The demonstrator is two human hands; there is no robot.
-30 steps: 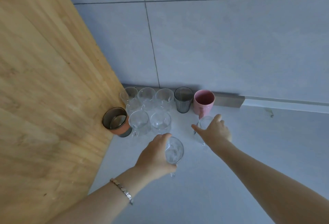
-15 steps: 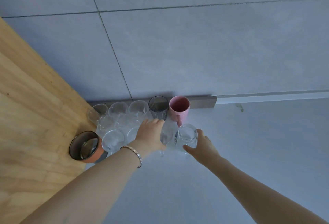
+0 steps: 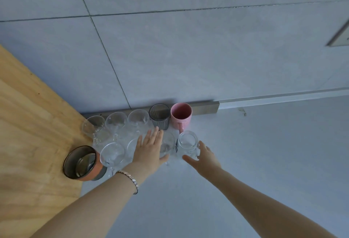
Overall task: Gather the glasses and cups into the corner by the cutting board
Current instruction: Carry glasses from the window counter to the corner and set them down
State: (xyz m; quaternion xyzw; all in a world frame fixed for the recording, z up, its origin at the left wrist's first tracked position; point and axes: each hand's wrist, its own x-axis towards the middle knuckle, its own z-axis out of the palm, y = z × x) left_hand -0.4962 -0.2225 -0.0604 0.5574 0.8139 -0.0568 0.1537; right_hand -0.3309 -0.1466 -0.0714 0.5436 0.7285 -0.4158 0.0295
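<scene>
Both hands work at the front edge of the cluster, in the lower middle of the frame. The left hand [image 3: 151,150] lies flat with fingers spread and straight, palm over a clear glass cup [image 3: 167,143] whose rim shows just to its right; it looks like a push or a release, not a grip. The right hand [image 3: 203,157] is open and loosely curled behind a clear jar-shaped glass [image 3: 188,142], fingertips at or just beside its near wall; I cannot tell whether they touch.

The rest already sit packed against the wooden cutting board [image 3: 34,139] at the left and the wall strip at the back: a back row of clear glasses [image 3: 116,121], a grey ribbed tumbler [image 3: 159,115] and a pink mug [image 3: 181,114], with an orange-banded cup [image 3: 81,163] at the board's edge.

To finish this step well, slide the two front glasses low along the surface [image 3: 245,162] and not from the rim, easing them in until they sit just beside their neighbours. Slow contact matters, I judge: glass on glass chips, and a knock could topple the tightly packed row.

All stand upright, long axes vertical, mouths open upward. The pink mug's handle points toward the lower frame, at the jar-shaped glass.
</scene>
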